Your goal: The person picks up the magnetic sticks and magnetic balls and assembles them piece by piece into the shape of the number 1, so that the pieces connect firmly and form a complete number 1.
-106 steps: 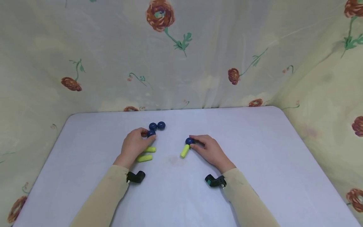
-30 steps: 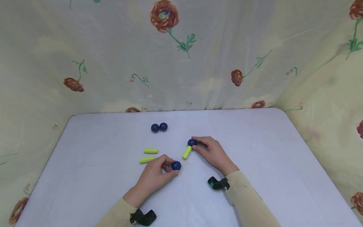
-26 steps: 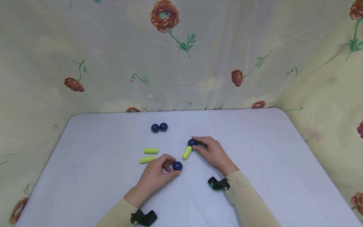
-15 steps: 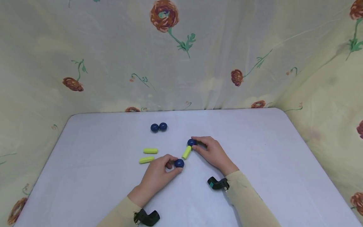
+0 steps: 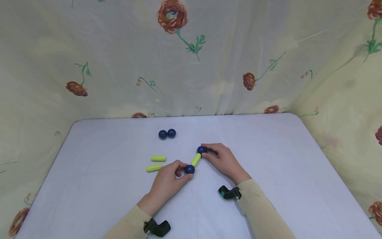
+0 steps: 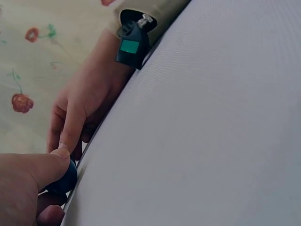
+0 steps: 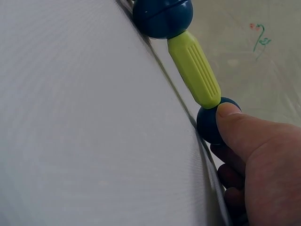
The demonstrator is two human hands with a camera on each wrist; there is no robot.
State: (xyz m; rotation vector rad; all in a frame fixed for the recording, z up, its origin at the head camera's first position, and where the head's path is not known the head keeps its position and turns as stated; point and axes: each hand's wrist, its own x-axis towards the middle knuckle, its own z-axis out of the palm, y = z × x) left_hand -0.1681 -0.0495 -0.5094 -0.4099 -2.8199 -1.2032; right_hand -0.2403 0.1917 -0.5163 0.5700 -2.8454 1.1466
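Between thumb and fingers, my left hand (image 5: 168,181) pinches a dark blue ball (image 5: 189,169). My right hand (image 5: 223,161) pinches another blue ball (image 5: 201,150), which sits farther back on the table. A ridged yellow-green rod (image 5: 196,160) spans the two, one end against each ball. In the right wrist view the rod (image 7: 195,70) meets the near ball (image 7: 210,123) under my thumb and the larger-looking ball (image 7: 162,16) at its other end. The left wrist view shows the left thumb (image 6: 44,167) over a ball (image 6: 67,179), most of it hidden.
Two loose blue balls (image 5: 167,134) lie side by side toward the back of the white table (image 5: 268,149). Two more yellow-green rods, an upper one (image 5: 158,158) and a lower one (image 5: 154,168), lie left of centre, the lower close by my left hand. A flowered curtain (image 5: 209,76) hangs behind.
My left hand took a ball from the group at the back and carried it toward the front and right. It now touches the rod's free end. The right hand stayed nearly still.
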